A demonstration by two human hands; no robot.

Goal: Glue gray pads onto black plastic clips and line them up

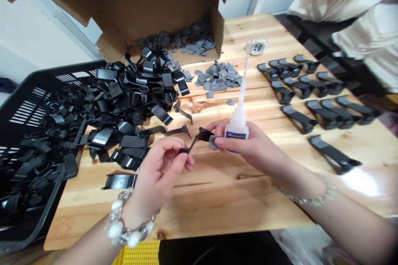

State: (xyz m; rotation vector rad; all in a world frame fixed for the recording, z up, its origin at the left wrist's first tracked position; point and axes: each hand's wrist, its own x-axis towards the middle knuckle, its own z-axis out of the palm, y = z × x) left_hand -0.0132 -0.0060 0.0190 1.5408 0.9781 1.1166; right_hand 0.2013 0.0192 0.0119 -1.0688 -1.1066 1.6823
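Observation:
My left hand [164,169] is closed on one end of a bent black plastic clip [203,134], held above the wooden table. In my right hand [255,143] is a small white glue bottle [238,122] with a long thin nozzle pointing up and a blue label. The same hand pinches a small grey pad [214,142] between thumb and fingers, right at the far end of the clip. Whether the pad touches the clip, I cannot tell. Loose grey pads [220,76] lie beyond my hands, and a heap of black clips [139,87] is to the left.
A black basket [59,190] full of clips stands at the left. Behind is an open cardboard box [219,33] with grey pads inside. Rows of clips with grey pads [323,112] lie at the right. A clear roundish object [258,46] sits at the back.

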